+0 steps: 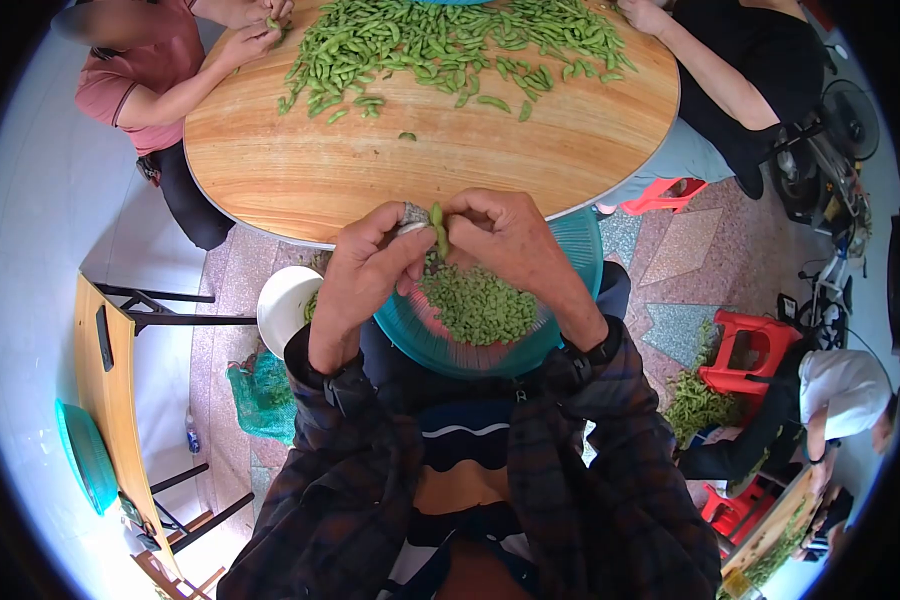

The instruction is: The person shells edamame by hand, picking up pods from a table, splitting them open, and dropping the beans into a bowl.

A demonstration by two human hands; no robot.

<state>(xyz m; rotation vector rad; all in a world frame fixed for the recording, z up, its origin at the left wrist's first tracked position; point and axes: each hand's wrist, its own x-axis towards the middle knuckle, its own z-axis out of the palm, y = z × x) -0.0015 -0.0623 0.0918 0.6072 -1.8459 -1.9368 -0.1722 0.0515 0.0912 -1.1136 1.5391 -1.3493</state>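
Observation:
A green soybean pod [440, 232] is held upright between my two hands, above the near edge of the table. My left hand [365, 265] pinches it from the left; something greyish covers a fingertip of that hand. From the right, my right hand [515, 245] closes its thumb and fingers on the same pod. Below them a teal plastic basket [580, 250] rests at my lap, with shelled green beans [480, 310] heaped inside. Part of the basket is hidden behind my hands and wrists.
A round wooden table [450, 165] bears a wide pile of pods [400, 50]. A person [160, 90] works at its left, another person [740, 60] at its right. A white bucket [282, 305] stands left of my basket. Red stools [750, 350] stand at right.

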